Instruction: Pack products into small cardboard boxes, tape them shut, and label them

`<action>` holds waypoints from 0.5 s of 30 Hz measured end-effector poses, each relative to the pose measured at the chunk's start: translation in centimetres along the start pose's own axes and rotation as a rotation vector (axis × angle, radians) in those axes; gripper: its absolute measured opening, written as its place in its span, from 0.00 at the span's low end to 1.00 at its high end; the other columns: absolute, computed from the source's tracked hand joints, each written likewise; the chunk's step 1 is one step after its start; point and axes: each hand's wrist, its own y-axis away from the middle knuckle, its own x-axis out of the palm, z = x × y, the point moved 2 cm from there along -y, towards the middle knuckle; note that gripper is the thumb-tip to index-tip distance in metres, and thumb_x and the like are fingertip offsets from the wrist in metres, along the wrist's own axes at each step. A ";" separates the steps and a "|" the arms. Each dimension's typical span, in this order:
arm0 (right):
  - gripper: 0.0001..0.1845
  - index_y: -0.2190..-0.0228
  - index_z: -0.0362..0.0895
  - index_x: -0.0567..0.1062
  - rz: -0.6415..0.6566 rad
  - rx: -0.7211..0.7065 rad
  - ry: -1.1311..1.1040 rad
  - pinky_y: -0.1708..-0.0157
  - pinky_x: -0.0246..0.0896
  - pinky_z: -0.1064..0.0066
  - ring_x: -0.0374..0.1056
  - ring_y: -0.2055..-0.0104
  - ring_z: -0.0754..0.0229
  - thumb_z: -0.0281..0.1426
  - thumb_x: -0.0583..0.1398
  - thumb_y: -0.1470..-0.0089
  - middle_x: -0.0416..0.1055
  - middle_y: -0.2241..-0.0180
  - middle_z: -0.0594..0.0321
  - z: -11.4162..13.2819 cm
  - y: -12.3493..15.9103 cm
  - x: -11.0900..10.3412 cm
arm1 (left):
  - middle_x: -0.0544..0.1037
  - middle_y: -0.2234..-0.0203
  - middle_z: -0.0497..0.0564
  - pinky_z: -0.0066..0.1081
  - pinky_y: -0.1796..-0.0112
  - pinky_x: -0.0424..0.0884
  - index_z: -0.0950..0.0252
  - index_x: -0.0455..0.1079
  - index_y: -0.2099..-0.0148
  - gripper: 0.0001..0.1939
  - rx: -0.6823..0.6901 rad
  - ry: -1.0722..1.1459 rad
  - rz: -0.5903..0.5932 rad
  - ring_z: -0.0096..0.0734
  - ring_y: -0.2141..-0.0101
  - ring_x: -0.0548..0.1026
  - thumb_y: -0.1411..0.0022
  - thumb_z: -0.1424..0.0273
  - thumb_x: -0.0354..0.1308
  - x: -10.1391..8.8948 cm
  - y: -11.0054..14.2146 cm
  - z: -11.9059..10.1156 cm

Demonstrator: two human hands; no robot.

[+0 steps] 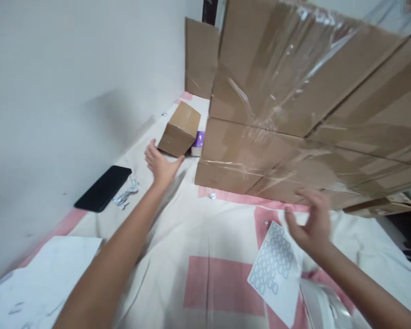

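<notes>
My left hand [161,165] reaches far forward, fingers spread open, just short of a small brown cardboard box [180,129] lying tilted on the cloth. My right hand [310,224] hovers near the lower edge of a big taped cardboard box [294,105]; its fingers are blurred and curled, directly above a white sheet of small stickers [276,269]. Whether it pinches the sheet's corner is unclear.
A black phone [102,188] lies by the white wall, with small silver bits [125,197] beside it. A purple item [198,141] peeks out behind the small box. White paper [44,278] lies at the lower left on the pink-checked cloth [212,283]. More flat cardboard [200,57] leans at the back.
</notes>
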 end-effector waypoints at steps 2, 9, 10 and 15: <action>0.23 0.46 0.48 0.71 0.162 -0.183 -0.182 0.51 0.71 0.48 0.73 0.49 0.45 0.29 0.63 0.44 0.73 0.53 0.50 6.5 -3.2 4.6 | 0.58 0.32 0.66 0.61 0.35 0.56 0.64 0.47 0.29 0.56 -0.020 0.014 0.043 0.62 0.32 0.57 0.53 0.66 0.75 1.7 1.1 0.6; 0.45 0.33 0.48 0.56 0.461 0.563 -0.819 0.38 0.64 0.46 0.60 0.32 0.44 0.37 0.65 0.48 0.52 0.29 0.46 17.4 -9.4 24.6 | 0.52 0.28 0.70 0.54 0.33 0.56 0.68 0.46 0.27 0.52 0.144 0.095 0.096 0.58 0.28 0.52 0.47 0.66 0.70 3.1 -0.1 3.8; 0.48 0.33 0.47 0.56 0.382 0.742 -0.869 0.34 0.59 0.46 0.56 0.30 0.44 0.38 0.67 0.50 0.51 0.29 0.47 17.8 -10.2 27.1 | 0.50 0.28 0.70 0.53 0.33 0.56 0.67 0.46 0.27 0.52 0.154 0.088 0.095 0.57 0.28 0.51 0.46 0.65 0.69 3.0 -0.7 4.1; 0.34 0.36 0.47 0.57 -0.152 1.310 -0.987 0.29 0.49 0.52 0.56 0.30 0.54 0.43 0.54 0.41 0.57 0.31 0.54 17.6 -13.5 34.5 | 0.48 0.26 0.68 0.53 0.32 0.53 0.66 0.43 0.25 0.53 0.198 0.022 0.136 0.54 0.26 0.47 0.44 0.60 0.68 3.0 -2.3 4.6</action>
